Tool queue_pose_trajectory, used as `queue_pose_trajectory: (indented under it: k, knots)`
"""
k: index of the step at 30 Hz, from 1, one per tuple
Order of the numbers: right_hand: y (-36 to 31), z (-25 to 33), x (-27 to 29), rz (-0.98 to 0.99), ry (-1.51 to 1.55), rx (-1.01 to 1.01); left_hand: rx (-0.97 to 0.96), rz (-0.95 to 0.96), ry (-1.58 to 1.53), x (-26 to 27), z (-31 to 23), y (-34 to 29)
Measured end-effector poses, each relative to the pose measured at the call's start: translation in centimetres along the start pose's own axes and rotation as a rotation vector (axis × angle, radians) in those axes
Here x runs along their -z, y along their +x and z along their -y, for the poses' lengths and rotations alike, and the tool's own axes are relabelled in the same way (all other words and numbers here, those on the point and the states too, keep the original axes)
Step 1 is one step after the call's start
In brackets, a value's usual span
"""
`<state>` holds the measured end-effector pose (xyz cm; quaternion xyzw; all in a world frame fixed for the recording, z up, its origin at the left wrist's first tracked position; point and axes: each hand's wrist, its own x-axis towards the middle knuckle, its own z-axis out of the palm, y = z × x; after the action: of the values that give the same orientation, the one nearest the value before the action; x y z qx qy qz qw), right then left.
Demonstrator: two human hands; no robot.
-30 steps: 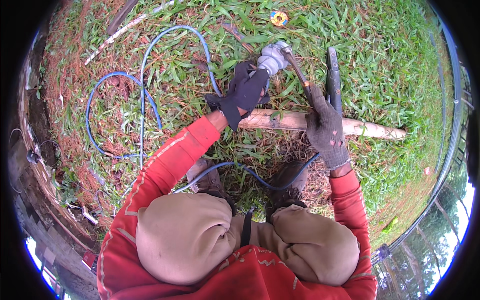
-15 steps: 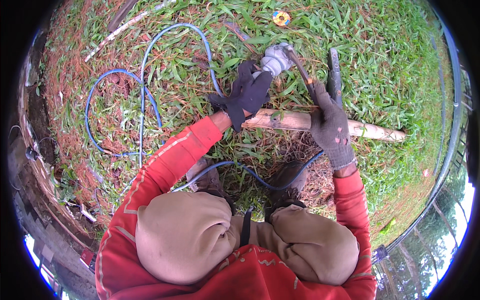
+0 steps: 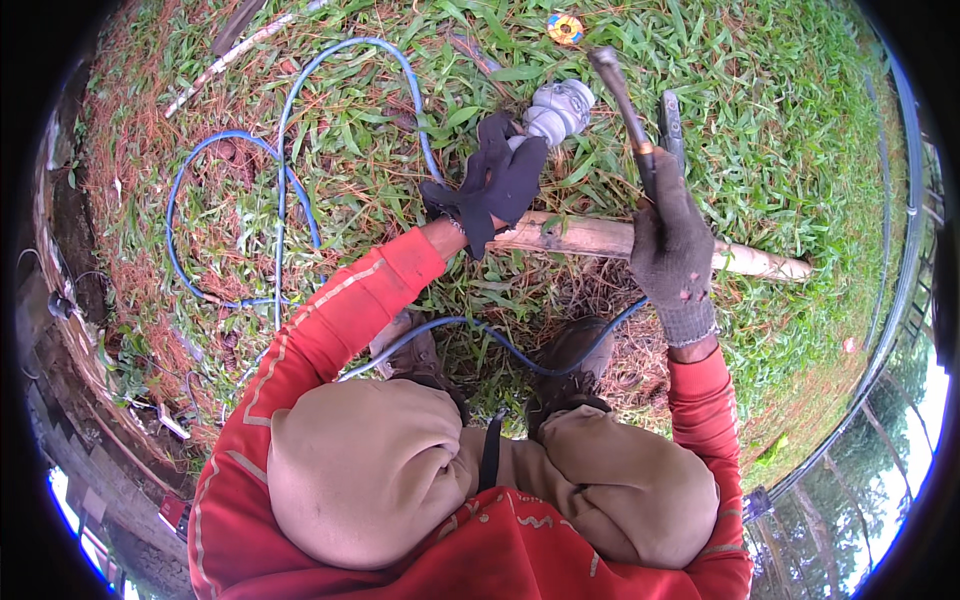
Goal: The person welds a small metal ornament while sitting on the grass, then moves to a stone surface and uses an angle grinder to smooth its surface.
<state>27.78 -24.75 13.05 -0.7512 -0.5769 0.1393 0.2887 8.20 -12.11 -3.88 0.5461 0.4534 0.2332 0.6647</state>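
Note:
My left hand [image 3: 500, 180], in a black glove, is closed around the near end of a ribbed grey fitting [image 3: 557, 112], apparently a bulbous pipe piece whose wide end points away to the right. Its exact kind is unclear, and my fingers cover its narrow end. My right hand [image 3: 675, 235], in a worn dark knit glove, grips a hammer [image 3: 625, 95] by its handle. The hammer head is raised up and right of the fitting, apart from it. A peeled wooden pole [image 3: 575, 238] lies crosswise on the grass, passing below both hands.
A blue hose [image 3: 283, 190] loops over the grass on the left and runs across by my boots [image 3: 575, 365]. Past my right hand lies a dark flat tool [image 3: 671, 125]. A small yellow and blue disc [image 3: 565, 29] and a pale stick [image 3: 235, 63] lie farther off.
The hammer head has lifted away from the grey fitting, up and to the right. My right hand has shifted slightly right with it. My left hand stays in nearly the same place.

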Motion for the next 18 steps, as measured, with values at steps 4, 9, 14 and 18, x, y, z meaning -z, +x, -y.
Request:
queue_pose_trajectory:
  k: [4,9,14,18]
  knots:
    - [0.4,-1.0,0.3,0.301,-0.205,-0.015,0.220,-0.016,-0.235,-0.4,-1.3,0.3]
    - [-0.1,-1.0,-0.4,-0.063,0.022,0.045,0.151,-0.005,-0.022,-0.2,-2.8,-0.2]
    - [0.1,-0.5,0.0,0.119,-0.050,-0.025,0.229,-0.031,-0.061,-0.1,-3.8,-0.7]
    - [0.1,-1.3,-0.1,0.123,-0.009,-0.060,0.171,0.005,-0.027,0.0,-3.8,-0.4]
